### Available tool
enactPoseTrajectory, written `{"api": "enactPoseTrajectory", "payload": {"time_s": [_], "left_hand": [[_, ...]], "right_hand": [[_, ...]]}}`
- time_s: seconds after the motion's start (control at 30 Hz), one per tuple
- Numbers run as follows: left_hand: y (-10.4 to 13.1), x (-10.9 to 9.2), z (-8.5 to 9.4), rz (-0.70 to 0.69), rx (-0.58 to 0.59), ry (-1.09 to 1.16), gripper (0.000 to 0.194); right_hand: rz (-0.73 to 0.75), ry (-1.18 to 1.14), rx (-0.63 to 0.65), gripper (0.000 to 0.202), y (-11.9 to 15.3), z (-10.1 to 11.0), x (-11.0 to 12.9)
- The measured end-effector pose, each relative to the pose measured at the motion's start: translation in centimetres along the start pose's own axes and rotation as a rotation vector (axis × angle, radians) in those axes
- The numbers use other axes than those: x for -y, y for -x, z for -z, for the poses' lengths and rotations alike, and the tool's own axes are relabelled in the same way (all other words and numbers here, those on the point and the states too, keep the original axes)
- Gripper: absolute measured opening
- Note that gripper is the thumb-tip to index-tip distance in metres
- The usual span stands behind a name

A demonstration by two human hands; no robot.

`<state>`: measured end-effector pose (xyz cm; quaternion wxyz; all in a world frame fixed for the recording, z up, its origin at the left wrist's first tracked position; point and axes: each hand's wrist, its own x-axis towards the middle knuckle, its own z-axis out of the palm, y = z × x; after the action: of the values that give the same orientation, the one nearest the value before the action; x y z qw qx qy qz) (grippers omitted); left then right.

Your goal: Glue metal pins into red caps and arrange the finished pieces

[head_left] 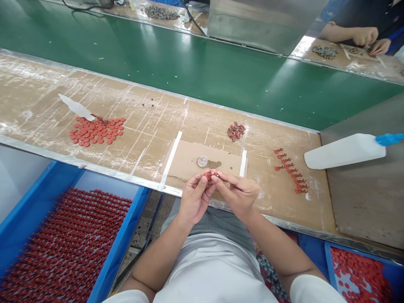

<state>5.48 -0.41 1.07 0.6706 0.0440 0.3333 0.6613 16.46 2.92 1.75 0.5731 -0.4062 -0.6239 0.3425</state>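
Note:
Close together over the front edge of the bench, my left hand (196, 195) and my right hand (238, 191) meet at the fingertips. The left pinches a small red part (208, 175). My right fingertips close on a tiny piece at its right side, too small to name. Just beyond them a small round clear dish (202, 161) sits on a taped cardboard sheet (186, 158), beside a dark wet stain. Farther back lies a heap of small red-and-dark pieces (236, 131). Rows of red discs with small figures on them (292, 171) stand to the right.
Loose red discs (96, 132) and a white paper strip (75, 107) lie left. A white bottle (345, 151) leans at the right by a metal panel. Blue trays (132, 214) of red parts flank me below. Across the green belt (189, 63), a co-worker's hands (368, 40) work.

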Motion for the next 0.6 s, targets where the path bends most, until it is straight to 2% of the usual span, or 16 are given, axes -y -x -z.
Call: {"api": "enactPoseTrajectory", "payload": {"time_s": [0.17, 0.6], "left_hand": [[0.01, 0.05, 0.1, -0.008, 0.021, 0.007, 0.016], [-0.22, -0.2, 0.37, -0.058, 0.001, -0.09, 0.018]], "right_hand": [[0.017, -0.011, 0.01, 0.034, 0.18, -0.05, -0.11], [0.02, 0.041, 0.041, 0.028, -0.26, 0.14, -0.05]]}}
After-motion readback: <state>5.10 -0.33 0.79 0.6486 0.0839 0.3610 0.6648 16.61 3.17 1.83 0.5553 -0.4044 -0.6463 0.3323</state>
